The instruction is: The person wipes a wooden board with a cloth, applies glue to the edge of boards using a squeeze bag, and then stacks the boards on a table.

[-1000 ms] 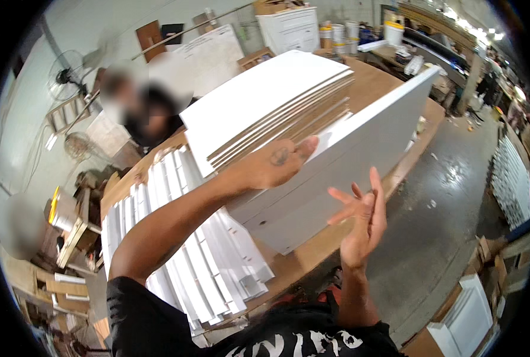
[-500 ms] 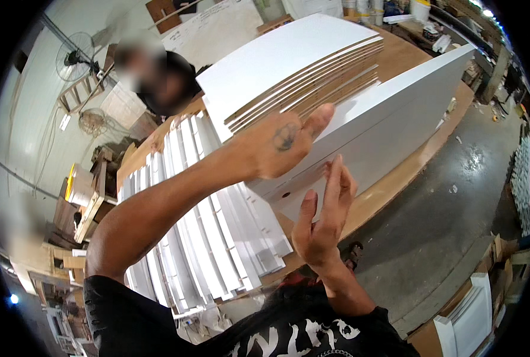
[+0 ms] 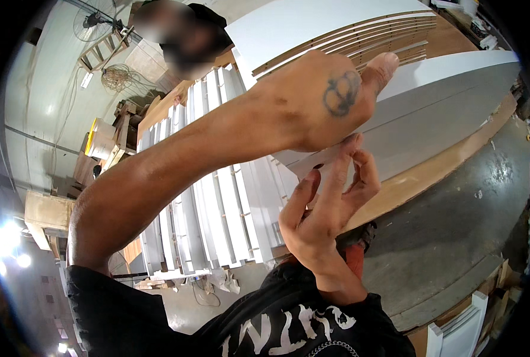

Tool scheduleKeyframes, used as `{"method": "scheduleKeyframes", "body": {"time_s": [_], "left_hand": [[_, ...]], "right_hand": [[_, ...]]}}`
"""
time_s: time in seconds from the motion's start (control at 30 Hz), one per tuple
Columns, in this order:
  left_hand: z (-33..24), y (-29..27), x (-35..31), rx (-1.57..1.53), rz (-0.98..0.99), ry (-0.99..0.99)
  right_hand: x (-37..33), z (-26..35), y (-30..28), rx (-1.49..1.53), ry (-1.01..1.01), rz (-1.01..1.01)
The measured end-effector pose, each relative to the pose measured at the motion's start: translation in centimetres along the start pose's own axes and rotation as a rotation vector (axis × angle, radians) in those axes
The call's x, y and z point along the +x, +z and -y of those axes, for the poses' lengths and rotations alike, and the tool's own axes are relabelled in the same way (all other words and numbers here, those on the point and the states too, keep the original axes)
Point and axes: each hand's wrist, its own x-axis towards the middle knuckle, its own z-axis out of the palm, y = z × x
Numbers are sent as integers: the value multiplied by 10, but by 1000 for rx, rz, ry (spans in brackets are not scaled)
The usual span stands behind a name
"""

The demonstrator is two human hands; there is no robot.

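A long white panel (image 3: 431, 122) stands on its edge on the table, a thin line along its face and a dark round hole (image 3: 318, 166) near its close end. Over that end is my left hand (image 3: 312, 101), its back up and thumb stuck out. Its other fingers are folded under, and whatever they grip is hidden. My right hand (image 3: 327, 205) is just below it, beside the hole. There the thumb and index finger are apart, the index tip reaching up under the left hand, the other fingers bent. I see nothing between them.
Behind the panel lies a stack of white boards (image 3: 300, 27) with brown edges. Several white strips (image 3: 202, 220) are laid side by side at the left. Another person in black (image 3: 193, 38) is across the brown table (image 3: 390, 199). Grey floor (image 3: 443, 220) runs along the right.
The view has come closer and shifted. My right hand has risen toward the left one, its index fingertip now under it and its other fingers more bent. My left hand still has its thumb out.
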Motion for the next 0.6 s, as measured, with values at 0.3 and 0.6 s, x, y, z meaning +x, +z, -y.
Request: {"method": "scheduleKeyframes", "body": {"time_s": [0.3,0.6], "left_hand": [[4,0,1,-53,-18,66],[-5,-3,-6,-65,20,98]], "right_hand": [[-1,4,8,50,-35,-36],[-2,11,0,132,-36,-11]]}}
